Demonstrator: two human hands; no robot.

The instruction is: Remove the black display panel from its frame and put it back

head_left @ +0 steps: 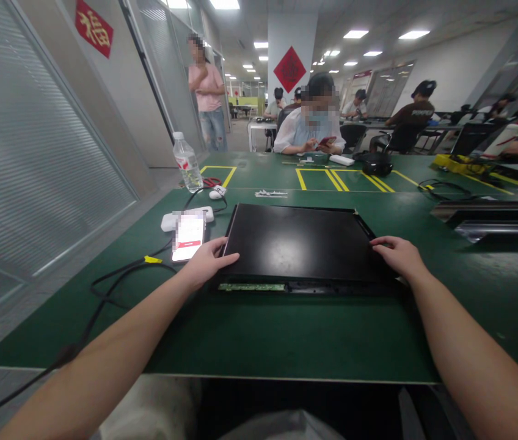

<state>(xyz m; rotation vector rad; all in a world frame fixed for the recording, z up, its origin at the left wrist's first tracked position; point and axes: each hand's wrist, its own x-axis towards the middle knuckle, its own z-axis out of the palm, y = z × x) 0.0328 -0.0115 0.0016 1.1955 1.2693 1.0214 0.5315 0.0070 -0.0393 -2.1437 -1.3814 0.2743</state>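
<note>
You're holding black panel [300,244] by opposite side edges, left hand [208,263] and right hand [399,253] well apart. Panel lying between them on desk [286,342], green strip [252,287] showing along near side. Apparently you're steadying it; next move likely calling for even, level grip.

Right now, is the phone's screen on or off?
On: the phone beside the left hand shows a bright, mostly white screen with a red bar.

left forearm [121,339]: from lower left | left hand [208,261]: mid-frame, thumb spread | right forearm [458,336]: from lower right | right hand [402,255]: right of centre, fingers bent
</note>
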